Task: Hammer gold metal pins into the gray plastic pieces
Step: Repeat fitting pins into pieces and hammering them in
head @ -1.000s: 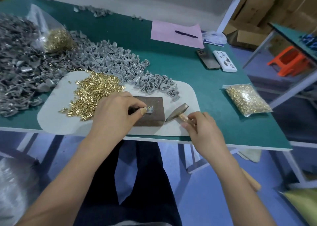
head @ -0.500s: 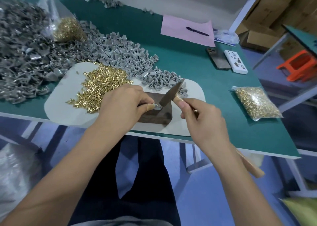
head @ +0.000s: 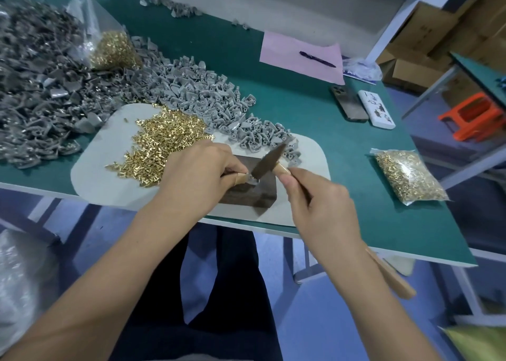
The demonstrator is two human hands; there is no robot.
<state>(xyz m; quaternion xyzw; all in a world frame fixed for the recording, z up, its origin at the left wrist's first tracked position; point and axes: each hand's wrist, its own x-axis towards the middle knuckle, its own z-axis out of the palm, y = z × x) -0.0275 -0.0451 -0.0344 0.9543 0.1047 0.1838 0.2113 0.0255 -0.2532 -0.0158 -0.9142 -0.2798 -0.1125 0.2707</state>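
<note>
Head view: the left hand [head: 200,177] pinches a small gray plastic piece [head: 251,179] between its thumb and taped fingertip [head: 241,179], pressing it down on the dark block [head: 252,193]. The piece sits right at those fingertips, on the side toward the other hand. Whether a gold pin already stands in it is too small to tell.

The right hand [head: 320,210] has its fingers curled tight round the wooden handle of the hammer [head: 269,159]. The hammer's head slants up and away from the fingers, its long axis running from the piece toward the far right; its lower face meets the piece or hangs just above it, I cannot tell which. The strike looks under way. The next blow turns on the face landing square on the piece, just beside the left fingertips, so those fingertips are at risk.

Just beyond the left knuckles lie loose gold pins [head: 164,144] on the white mat [head: 93,169], with a heap of gray pieces [head: 208,97] farther off. Well right of the right hand, a sealed bag of pins [head: 408,177] lies full; an open bag [head: 112,48] holds more.
</note>
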